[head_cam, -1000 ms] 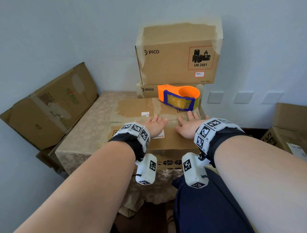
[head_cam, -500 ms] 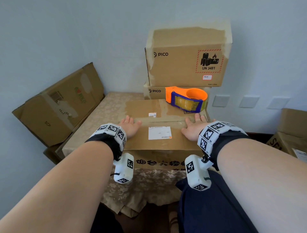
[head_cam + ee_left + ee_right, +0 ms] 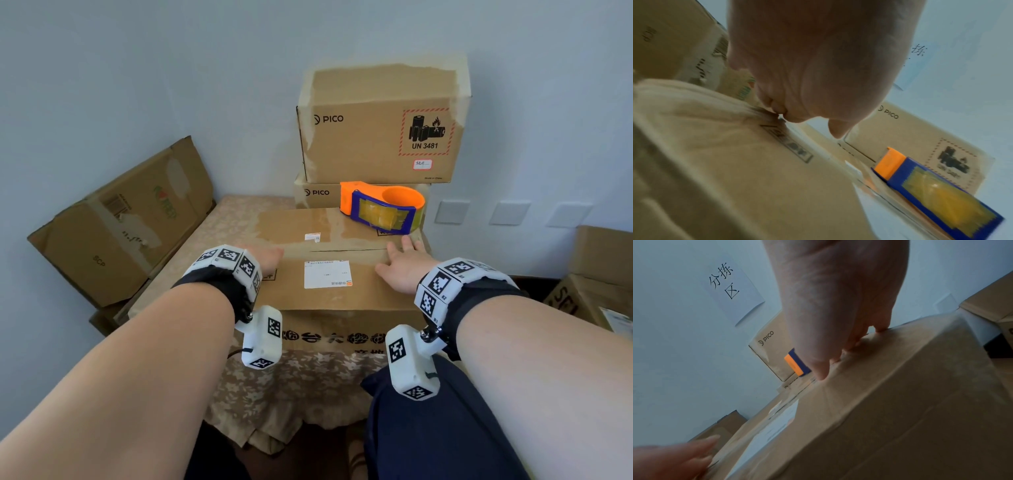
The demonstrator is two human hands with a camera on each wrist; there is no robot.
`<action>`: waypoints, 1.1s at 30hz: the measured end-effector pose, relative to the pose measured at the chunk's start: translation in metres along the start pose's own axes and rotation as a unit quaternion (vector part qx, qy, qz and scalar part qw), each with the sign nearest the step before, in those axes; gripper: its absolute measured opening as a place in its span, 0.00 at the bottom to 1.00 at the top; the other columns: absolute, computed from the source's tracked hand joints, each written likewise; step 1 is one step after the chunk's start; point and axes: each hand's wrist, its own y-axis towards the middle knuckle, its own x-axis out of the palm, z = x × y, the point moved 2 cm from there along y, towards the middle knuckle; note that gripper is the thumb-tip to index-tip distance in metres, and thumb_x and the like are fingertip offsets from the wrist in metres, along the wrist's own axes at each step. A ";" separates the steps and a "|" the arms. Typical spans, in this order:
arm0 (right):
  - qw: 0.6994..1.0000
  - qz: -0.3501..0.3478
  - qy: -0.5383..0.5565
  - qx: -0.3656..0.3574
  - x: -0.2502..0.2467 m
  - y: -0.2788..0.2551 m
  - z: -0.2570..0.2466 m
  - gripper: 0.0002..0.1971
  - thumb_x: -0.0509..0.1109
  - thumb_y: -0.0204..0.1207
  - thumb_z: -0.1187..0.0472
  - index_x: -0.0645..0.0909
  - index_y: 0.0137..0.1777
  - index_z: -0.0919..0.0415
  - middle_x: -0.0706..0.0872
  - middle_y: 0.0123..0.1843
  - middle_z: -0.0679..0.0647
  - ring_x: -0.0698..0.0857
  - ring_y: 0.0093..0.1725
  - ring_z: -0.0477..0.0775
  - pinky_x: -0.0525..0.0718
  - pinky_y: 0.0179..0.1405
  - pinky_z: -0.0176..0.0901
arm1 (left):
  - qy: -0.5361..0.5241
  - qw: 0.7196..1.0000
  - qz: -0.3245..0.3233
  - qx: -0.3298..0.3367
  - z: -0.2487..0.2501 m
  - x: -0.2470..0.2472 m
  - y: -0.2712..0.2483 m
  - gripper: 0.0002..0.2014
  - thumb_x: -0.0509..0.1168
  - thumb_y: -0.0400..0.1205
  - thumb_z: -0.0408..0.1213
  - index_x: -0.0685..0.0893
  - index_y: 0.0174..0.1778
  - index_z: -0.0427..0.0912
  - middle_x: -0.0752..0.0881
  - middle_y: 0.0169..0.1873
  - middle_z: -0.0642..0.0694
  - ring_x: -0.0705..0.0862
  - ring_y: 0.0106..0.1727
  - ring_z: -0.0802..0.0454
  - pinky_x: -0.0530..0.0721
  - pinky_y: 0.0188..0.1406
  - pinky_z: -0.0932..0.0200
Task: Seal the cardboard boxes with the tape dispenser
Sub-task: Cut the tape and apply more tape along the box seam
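A brown cardboard box [image 3: 342, 301] with a white shipping label [image 3: 327, 274] lies on the cloth-covered table [image 3: 219, 226]. Its two top flaps meet at a seam across the middle. My left hand [image 3: 265, 257] rests flat on the box's left end, fingers straight. My right hand [image 3: 402, 263] presses flat on the right end, fingers reaching the seam. An orange and blue tape dispenser [image 3: 382, 207] with yellowish tape sits on the far right of the box top, just beyond my right fingertips. The dispenser [image 3: 931, 186] also shows in the left wrist view.
Two PICO boxes [image 3: 380, 126] are stacked against the wall behind the dispenser. A flattened carton [image 3: 120, 219] leans at the left of the table. More cartons [image 3: 603, 277] stand at the right. A paper sign [image 3: 729, 285] hangs on the wall.
Both hands have slid apart from the middle of the box top toward its left and right ends, uncovering the white label. The dispenser has not moved.
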 end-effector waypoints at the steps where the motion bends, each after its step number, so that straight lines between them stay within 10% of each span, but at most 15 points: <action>1: 1.000 0.005 0.001 -0.001 0.000 0.000 0.001 0.32 0.49 0.86 0.46 0.44 0.86 0.56 0.40 0.86 0.57 0.41 0.84 0.62 0.51 0.82 0.62 | 0.023 0.999 0.000 0.032 0.010 0.000 -0.004 0.24 0.44 0.90 0.45 0.66 0.78 0.35 0.68 0.77 0.36 0.71 0.71 0.45 0.64 0.74 0.52; 12: 0.998 0.017 0.063 0.012 -0.007 -0.003 0.027 0.29 0.58 0.83 0.54 0.58 0.82 0.59 0.66 0.77 0.65 0.73 0.72 0.67 0.76 0.69 0.57 | -0.005 0.988 -0.060 0.144 0.081 0.023 -0.010 0.21 0.44 0.87 0.29 0.62 0.77 0.40 0.66 0.72 0.32 0.71 0.69 0.34 0.71 0.71 0.42; 18: 0.997 0.002 0.075 -0.014 -0.014 -0.007 0.017 0.17 0.59 0.82 0.60 0.75 0.67 0.65 0.83 0.58 0.61 0.82 0.50 0.57 0.80 0.43 0.42 | 0.102 0.975 -0.079 0.183 0.077 0.026 -0.010 0.26 0.42 0.89 0.47 0.59 0.81 0.38 0.60 0.77 0.35 0.63 0.78 0.40 0.61 0.77 0.48; 24: 0.987 -0.022 0.150 -0.046 -0.011 -0.006 -0.002 0.15 0.56 0.82 0.65 0.77 0.63 0.69 0.83 0.58 0.66 0.84 0.56 0.63 0.86 0.53 0.50 | 0.090 0.986 -0.052 0.133 0.060 0.021 -0.006 0.31 0.46 0.87 0.53 0.54 0.83 0.37 0.55 0.82 0.39 0.61 0.80 0.40 0.62 0.76 0.49; 33: 0.884 -0.113 0.449 -0.065 0.001 -0.006 -0.022 0.23 0.62 0.79 0.73 0.70 0.75 0.65 0.78 0.55 0.57 0.83 0.43 0.51 0.85 0.42 0.42 | 0.097 0.989 -0.049 0.103 0.037 0.024 -0.012 0.50 0.54 0.75 0.73 0.46 0.84 0.45 0.43 0.84 0.43 0.53 0.83 0.40 0.55 0.80 0.40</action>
